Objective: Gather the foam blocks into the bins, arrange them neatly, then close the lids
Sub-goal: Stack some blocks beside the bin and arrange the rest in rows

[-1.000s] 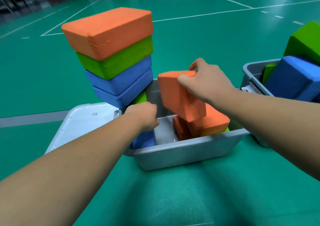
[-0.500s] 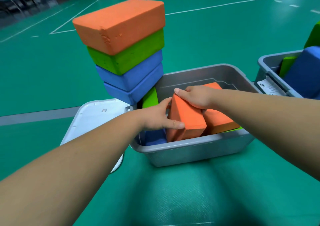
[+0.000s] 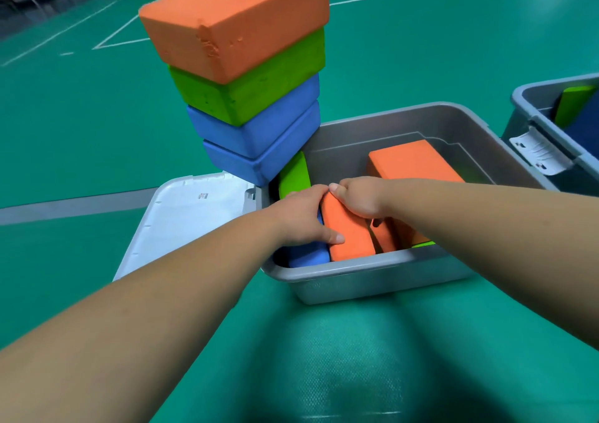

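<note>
A grey bin (image 3: 366,280) stands on the green floor in front of me. Both hands hold an orange foam block (image 3: 348,234) standing on edge inside it, near the front wall. My left hand (image 3: 301,218) grips its left side, thumb on the block's top face. My right hand (image 3: 359,195) curls over its far end. Left of it lies a blue block (image 3: 308,255), behind that a green block (image 3: 294,174) on edge. More orange blocks (image 3: 411,163) fill the bin's right side. A leaning stack (image 3: 246,75) of orange, green and two blue blocks rises at the bin's back left corner.
The bin's white lid (image 3: 181,221) lies flat on the floor to its left. A second grey bin (image 3: 531,98) with a white latch (image 3: 539,153) stands at the right edge, holding green and blue blocks. Court lines mark the green floor beyond.
The orange block went from held up above the bin down into it, standing on edge near the front wall. My left hand moved from the blue block onto the orange one.
</note>
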